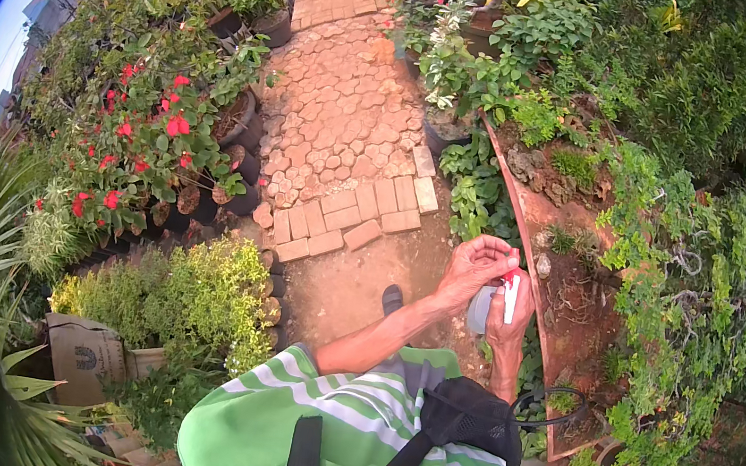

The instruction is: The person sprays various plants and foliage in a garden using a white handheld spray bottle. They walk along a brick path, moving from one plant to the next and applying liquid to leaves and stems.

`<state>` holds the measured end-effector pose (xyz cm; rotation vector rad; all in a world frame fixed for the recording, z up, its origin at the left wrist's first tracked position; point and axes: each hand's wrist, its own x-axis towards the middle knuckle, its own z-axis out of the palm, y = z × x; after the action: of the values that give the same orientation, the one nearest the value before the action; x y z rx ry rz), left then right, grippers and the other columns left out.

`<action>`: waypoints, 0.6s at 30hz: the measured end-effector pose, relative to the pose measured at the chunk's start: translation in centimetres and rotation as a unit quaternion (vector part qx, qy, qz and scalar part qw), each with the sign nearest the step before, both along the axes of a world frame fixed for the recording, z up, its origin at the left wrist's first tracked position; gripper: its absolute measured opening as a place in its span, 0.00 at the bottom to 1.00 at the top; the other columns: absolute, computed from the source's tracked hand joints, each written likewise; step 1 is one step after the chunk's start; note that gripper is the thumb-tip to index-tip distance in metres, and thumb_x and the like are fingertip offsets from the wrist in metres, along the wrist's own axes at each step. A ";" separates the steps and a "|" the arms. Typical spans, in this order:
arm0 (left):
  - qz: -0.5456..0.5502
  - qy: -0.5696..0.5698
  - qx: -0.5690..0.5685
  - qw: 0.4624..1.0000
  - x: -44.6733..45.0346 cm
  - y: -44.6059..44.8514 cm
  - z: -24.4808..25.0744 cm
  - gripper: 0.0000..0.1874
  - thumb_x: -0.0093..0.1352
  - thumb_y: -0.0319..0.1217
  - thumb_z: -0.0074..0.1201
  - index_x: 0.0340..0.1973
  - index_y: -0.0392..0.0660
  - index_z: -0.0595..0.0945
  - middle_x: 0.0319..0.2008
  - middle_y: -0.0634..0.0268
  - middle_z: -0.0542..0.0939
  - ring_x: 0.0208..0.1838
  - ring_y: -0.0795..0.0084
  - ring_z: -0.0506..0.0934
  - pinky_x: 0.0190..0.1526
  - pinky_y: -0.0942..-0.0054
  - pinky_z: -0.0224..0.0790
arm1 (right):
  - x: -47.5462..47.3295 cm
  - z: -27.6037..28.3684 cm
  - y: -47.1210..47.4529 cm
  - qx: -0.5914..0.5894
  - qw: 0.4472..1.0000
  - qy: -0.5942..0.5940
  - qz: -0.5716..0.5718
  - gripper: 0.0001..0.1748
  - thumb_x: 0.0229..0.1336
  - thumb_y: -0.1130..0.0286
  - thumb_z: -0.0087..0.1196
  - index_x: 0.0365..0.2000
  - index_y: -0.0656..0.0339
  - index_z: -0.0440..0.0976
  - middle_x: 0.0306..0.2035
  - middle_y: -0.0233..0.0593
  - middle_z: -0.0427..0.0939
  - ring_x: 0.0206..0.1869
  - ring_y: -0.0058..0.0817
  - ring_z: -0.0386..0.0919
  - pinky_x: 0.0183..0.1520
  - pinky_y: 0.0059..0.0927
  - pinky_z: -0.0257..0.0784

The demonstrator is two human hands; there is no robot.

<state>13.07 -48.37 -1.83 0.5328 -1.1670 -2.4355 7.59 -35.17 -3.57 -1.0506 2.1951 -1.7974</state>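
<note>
A spray bottle with a translucent body (479,309) and a red and white trigger head (510,297) is held before me, near the red rim of a large shallow planter (568,296). My right hand (510,317) is wrapped around the bottle's upper part, its thumb beside the white part of the head. My left hand (479,268) reaches across from the left, its fingertips bent at the red nozzle end; whether they grip it or only touch it is hard to tell.
A brick and paver path (346,122) runs ahead from bare soil (336,292). Potted plants with red flowers (177,125) and yellow-green shrubs (215,286) line the left. Trailing foliage (667,274) and rocks (532,172) fill the planter on the right. A cardboard box (85,357) stands lower left.
</note>
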 end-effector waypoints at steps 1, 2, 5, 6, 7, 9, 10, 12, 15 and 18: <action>-0.007 -0.014 -0.005 1.000 0.3 -2.6 0.4 0.12 0.76 0.35 0.71 0.48 0.42 0.86 0.41 0.69 0.88 0.43 0.81 0.84 0.47 0.76 0.79 | -0.1 0.5 -2.3 0.006 0.999 0.048 0.023 0.22 0.66 0.70 0.53 0.58 0.67 0.74 0.45 0.57 0.80 0.44 0.57 0.81 0.48 0.52 0.77; -0.014 -0.029 -0.009 0.999 0.7 -4.9 0.7 0.12 0.76 0.36 0.70 0.48 0.43 0.87 0.41 0.69 0.87 0.43 0.81 0.83 0.48 0.75 0.79 | -0.1 0.9 -4.5 0.009 0.998 0.047 0.043 0.22 0.65 0.71 0.53 0.58 0.67 0.74 0.46 0.57 0.79 0.44 0.58 0.80 0.48 0.52 0.77; -0.027 -0.042 -0.005 0.999 1.7 -11.4 1.3 0.13 0.78 0.40 0.67 0.49 0.45 0.88 0.42 0.71 0.88 0.46 0.79 0.83 0.53 0.71 0.76 | 0.0 1.5 -10.7 0.005 0.995 0.039 0.088 0.23 0.65 0.70 0.53 0.58 0.67 0.74 0.46 0.57 0.81 0.44 0.56 0.81 0.49 0.51 0.77; -0.041 -0.031 -0.017 0.999 2.3 -13.3 1.4 0.15 0.80 0.42 0.63 0.49 0.44 0.89 0.46 0.71 0.88 0.48 0.77 0.83 0.58 0.67 0.74 | 0.0 1.6 -12.6 0.000 0.995 0.036 0.097 0.23 0.66 0.70 0.53 0.59 0.67 0.74 0.46 0.57 0.81 0.44 0.56 0.82 0.48 0.51 0.77; -0.036 -0.002 -0.024 0.999 2.7 -15.5 1.4 0.15 0.80 0.42 0.62 0.50 0.43 0.88 0.47 0.70 0.88 0.48 0.76 0.83 0.58 0.67 0.74 | 0.0 1.7 -14.6 -0.008 0.994 0.032 0.106 0.22 0.67 0.69 0.52 0.59 0.67 0.74 0.45 0.57 0.82 0.43 0.55 0.82 0.48 0.51 0.77; -0.021 0.053 -0.040 0.998 3.2 -19.4 1.3 0.15 0.81 0.41 0.61 0.51 0.42 0.88 0.50 0.70 0.88 0.48 0.75 0.84 0.58 0.66 0.75 | 0.7 1.8 -18.4 -0.015 0.991 -0.003 0.131 0.22 0.69 0.66 0.52 0.58 0.67 0.75 0.43 0.57 0.83 0.42 0.54 0.83 0.47 0.49 0.78; -0.014 0.067 -0.012 0.998 3.2 -20.8 1.3 0.15 0.82 0.40 0.58 0.53 0.41 0.86 0.54 0.65 0.87 0.53 0.72 0.83 0.62 0.63 0.74 | 0.9 1.9 -20.4 -0.011 0.990 0.002 0.139 0.22 0.69 0.66 0.52 0.58 0.67 0.75 0.43 0.56 0.83 0.42 0.54 0.84 0.47 0.49 0.78; -0.003 0.026 0.012 1.000 3.6 -23.9 1.2 0.15 0.82 0.39 0.58 0.53 0.41 0.86 0.56 0.61 0.87 0.58 0.70 0.81 0.66 0.61 0.71 | 0.7 2.1 -24.4 -0.017 0.987 0.032 0.154 0.22 0.70 0.66 0.53 0.59 0.67 0.74 0.43 0.55 0.83 0.44 0.53 0.85 0.47 0.48 0.79; 0.038 0.041 0.010 0.998 4.1 -27.1 1.2 0.17 0.83 0.41 0.51 0.51 0.39 0.85 0.58 0.56 0.85 0.62 0.66 0.79 0.71 0.59 0.67 | 0.4 2.5 -28.6 -0.021 0.980 0.030 0.196 0.21 0.70 0.68 0.52 0.58 0.67 0.74 0.44 0.55 0.83 0.44 0.53 0.85 0.49 0.48 0.79; 0.027 0.097 -0.016 0.995 4.5 -30.4 0.6 0.24 0.85 0.43 0.43 0.57 0.34 0.84 0.62 0.55 0.84 0.63 0.64 0.80 0.72 0.58 0.67 | 0.1 2.3 -31.7 -0.034 0.975 0.017 0.217 0.23 0.70 0.68 0.52 0.61 0.68 0.74 0.46 0.55 0.83 0.45 0.52 0.85 0.51 0.47 0.80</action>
<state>17.59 -78.74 -1.24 0.3050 -1.0938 -2.3570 7.72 -66.92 -1.26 -1.4482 1.7462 -1.6703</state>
